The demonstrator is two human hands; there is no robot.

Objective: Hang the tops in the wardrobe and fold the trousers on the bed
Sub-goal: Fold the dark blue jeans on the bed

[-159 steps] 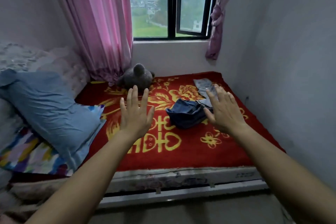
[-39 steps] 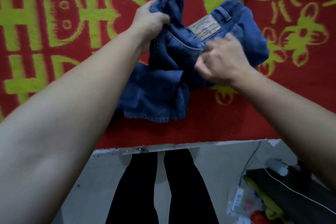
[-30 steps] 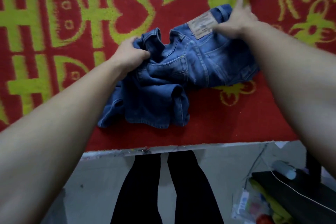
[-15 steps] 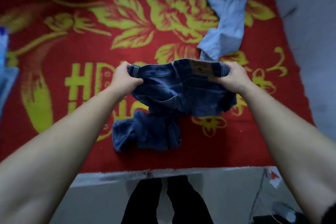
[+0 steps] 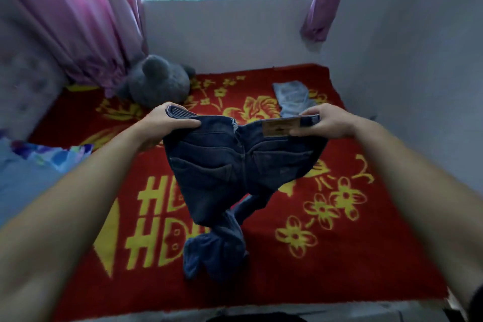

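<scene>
Dark blue jeans (image 5: 230, 165) hang twisted, tan waistband patch showing.

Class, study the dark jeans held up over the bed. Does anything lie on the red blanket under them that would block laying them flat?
Nothing visible does. Below the dark jeans the blanket shows only their own legs. Pale jeans and a plush toy lie farther back.

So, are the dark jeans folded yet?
Not folded: the left hand and right hand hold the dark jeans up by the waistband; legs hang crumpled onto the red blanket.
</scene>
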